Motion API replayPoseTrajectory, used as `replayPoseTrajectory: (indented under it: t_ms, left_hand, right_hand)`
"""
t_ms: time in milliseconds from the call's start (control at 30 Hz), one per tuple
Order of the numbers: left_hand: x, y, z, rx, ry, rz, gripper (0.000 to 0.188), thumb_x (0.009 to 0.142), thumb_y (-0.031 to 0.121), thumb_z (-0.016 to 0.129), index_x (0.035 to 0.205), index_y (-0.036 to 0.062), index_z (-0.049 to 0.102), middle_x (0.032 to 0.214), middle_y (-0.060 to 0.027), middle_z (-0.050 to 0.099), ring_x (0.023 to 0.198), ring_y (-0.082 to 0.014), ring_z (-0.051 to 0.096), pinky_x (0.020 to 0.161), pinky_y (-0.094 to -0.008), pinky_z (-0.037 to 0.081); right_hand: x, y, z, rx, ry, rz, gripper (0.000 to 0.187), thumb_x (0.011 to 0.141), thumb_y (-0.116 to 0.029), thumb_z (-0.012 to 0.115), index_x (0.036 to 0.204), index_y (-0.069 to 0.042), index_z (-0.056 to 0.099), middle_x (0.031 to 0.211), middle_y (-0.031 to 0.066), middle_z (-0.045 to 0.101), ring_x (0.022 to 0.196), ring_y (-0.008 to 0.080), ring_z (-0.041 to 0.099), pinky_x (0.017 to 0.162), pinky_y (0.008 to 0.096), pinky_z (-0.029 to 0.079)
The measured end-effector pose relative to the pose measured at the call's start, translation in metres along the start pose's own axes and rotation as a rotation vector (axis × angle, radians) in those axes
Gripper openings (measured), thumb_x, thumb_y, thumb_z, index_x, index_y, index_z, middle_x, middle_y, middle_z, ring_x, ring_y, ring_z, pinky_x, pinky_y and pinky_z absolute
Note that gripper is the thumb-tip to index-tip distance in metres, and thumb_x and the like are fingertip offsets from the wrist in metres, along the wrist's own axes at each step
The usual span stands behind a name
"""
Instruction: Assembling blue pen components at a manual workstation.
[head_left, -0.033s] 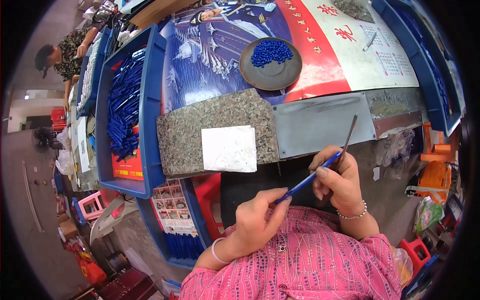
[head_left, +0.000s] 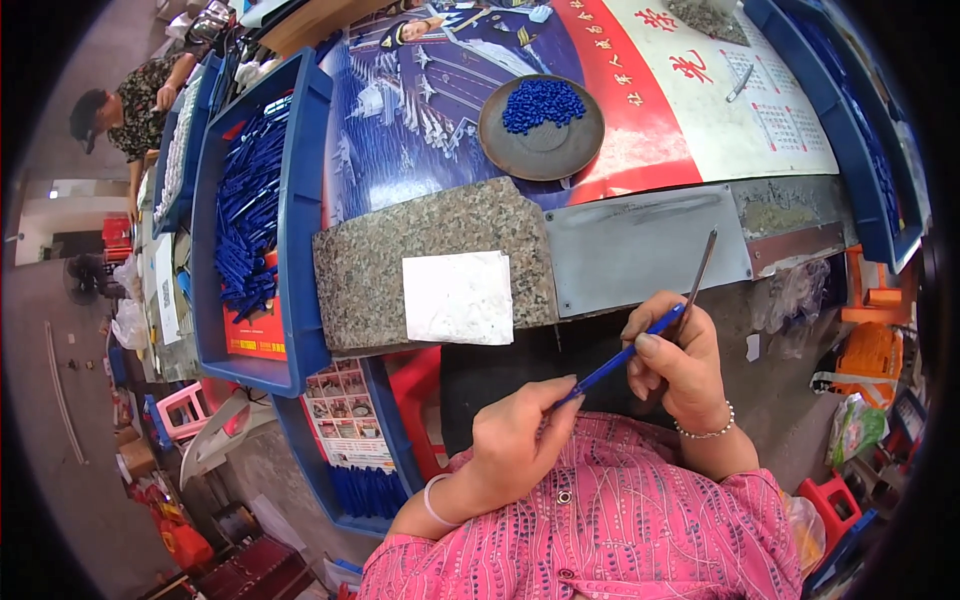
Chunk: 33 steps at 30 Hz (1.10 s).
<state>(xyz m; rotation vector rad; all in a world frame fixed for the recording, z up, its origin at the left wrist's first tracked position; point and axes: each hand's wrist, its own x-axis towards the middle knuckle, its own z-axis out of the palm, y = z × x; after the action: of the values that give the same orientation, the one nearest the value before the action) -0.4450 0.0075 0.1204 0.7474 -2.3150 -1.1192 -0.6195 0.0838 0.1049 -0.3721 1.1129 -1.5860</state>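
Between my two hands, a slim blue pen barrel [head_left: 605,370] is held slantwise in front of my body. The thumb and fingers of my left hand [head_left: 520,432] pinch its lower left end. My right hand [head_left: 677,365] is closed around its upper right end. That same hand also grips a thin metal tool, like tweezers or a pick [head_left: 703,262], which points up and away from me; its exact kind is unclear. On the table beyond, a round brown dish [head_left: 545,160] holds a heap of small blue pieces [head_left: 543,105].
A folded white pad [head_left: 458,298] lies on a speckled stone slab [head_left: 375,240], beside a grey metal plate [head_left: 650,245]. At the left stands a blue tray [head_left: 305,220] full of blue pen barrels [head_left: 250,190]. Another blue bin [head_left: 880,190] borders the right. A person [head_left: 135,115] sits far left.
The blue pen barrel has turned slightly in my fingers, and the pale streak along it has gone. The metal tool has shifted very little. My hands stay in place.
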Motion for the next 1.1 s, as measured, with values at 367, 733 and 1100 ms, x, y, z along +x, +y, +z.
replayPoseTrajectory:
  t_ms: [367, 733, 1100]
  left_hand:
    - [0.007, -0.002, 0.007, 0.098, 0.069, 0.224, 0.027, 0.070, -0.005, 0.070, 0.091, -0.0018, 0.053, 0.077, -0.0153, 0.065, 0.059, -0.0229, 0.064, 0.050, -0.0278, 0.050]
    - [0.005, 0.007, -0.005, 0.106, 0.108, 0.121, 0.025, 0.069, -0.003, 0.072, 0.088, -0.0017, 0.056, 0.074, -0.0136, 0.065, 0.058, -0.0220, 0.064, 0.051, -0.0272, 0.050]
    - [0.011, 0.018, -0.035, 0.139, 0.223, 0.120, 0.021, 0.070, -0.001, 0.072, 0.087, 0.0002, 0.060, 0.074, -0.0108, 0.065, 0.058, -0.0176, 0.064, 0.052, -0.0253, 0.050]
  right_hand:
    - [0.002, 0.009, -0.009, 0.164, 0.029, 0.030, 0.019, 0.081, -0.011, 0.062, 0.087, 0.002, 0.050, 0.062, 0.0079, 0.052, 0.041, 0.0081, 0.041, 0.035, 0.0224, 0.038]
    - [0.006, 0.004, 0.004, 0.242, -0.008, 0.084, 0.010, 0.084, -0.007, 0.058, 0.089, 0.000, 0.053, 0.065, 0.0058, 0.053, 0.045, 0.0071, 0.043, 0.040, 0.0214, 0.040]
    - [0.017, -0.009, 0.035, 0.257, -0.035, 0.088, 0.013, 0.084, -0.011, 0.058, 0.090, -0.001, 0.052, 0.064, 0.0065, 0.052, 0.044, 0.0085, 0.041, 0.038, 0.0235, 0.039]
